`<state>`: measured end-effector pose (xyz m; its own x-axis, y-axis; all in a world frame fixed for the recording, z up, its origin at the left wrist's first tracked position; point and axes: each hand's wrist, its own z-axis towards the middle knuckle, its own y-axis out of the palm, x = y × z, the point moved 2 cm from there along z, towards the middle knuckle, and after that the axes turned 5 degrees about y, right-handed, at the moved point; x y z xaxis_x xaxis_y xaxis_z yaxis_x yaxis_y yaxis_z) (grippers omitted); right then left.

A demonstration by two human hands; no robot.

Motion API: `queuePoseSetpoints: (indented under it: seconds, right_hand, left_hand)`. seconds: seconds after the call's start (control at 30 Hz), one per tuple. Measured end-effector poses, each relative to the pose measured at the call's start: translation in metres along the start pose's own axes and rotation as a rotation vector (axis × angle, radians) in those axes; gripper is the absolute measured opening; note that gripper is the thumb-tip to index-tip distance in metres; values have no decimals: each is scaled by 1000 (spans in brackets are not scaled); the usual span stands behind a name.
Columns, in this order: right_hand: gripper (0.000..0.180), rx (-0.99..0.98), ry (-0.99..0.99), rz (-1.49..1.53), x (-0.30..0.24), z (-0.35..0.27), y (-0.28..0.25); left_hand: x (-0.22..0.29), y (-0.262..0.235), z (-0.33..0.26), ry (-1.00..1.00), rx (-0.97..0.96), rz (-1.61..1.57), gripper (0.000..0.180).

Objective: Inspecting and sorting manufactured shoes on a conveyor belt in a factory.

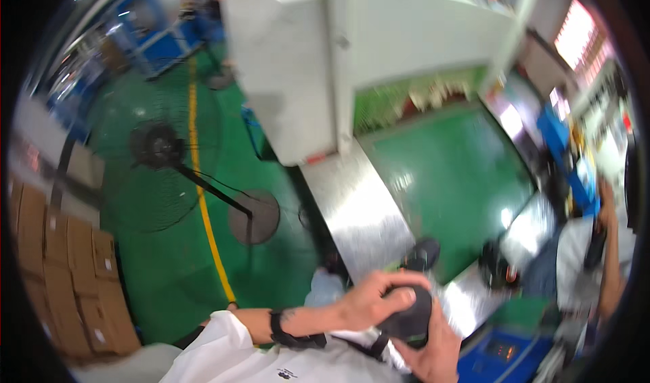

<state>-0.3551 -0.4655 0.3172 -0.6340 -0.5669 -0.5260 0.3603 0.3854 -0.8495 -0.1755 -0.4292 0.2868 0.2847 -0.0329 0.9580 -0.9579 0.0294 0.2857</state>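
Observation:
Close in front of my body, a dark grey or black rounded object (408,315) is held between my two hands; its exact kind is not clear from here. My left hand (372,302) grips it from the left, thumb across its face and fingers over the top. On the other side, my right hand (439,349) wraps its right and lower edge, fingers pointing up. A black band (288,332) circles my left wrist. Just beyond the held object, a dark shoe-like shape (424,253) shows beside a shiny metal surface (365,210).
Ahead stands a large white machine housing (284,65). A pedestal fan (159,145) is to the left, near a yellow floor line (211,237). Cardboard boxes (74,275) are stacked at far left. Another person (582,261) works at right, beyond a blue panel (504,356).

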Motion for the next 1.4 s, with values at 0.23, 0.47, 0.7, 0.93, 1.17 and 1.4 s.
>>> queuePoseSetpoints:
  seconds: [0.23,0.47,0.7,0.93,1.17,1.4]
  right_hand:
    - [94,14,91,137,-3,49,24]
    - [98,22,422,795,-20,91,26]
    - [97,25,488,822,-15,97,19]
    - [73,147,580,1139,8,84,14]
    - [66,295,535,1310,35,77,-9]
    - [58,359,544,1219,34,79,-7]
  left_hand:
    - [-2,-59,36,-269,-71,-304,58]
    - [14,-91,64,-148,-190,-299,63]
    - [30,-98,110,-285,-374,-307,60]
    - [12,-50,126,-508,-267,-341,54]
    - [-5,-25,126,-1,-290,-103,58]
    - [-8,-36,117,38,-168,275,45]
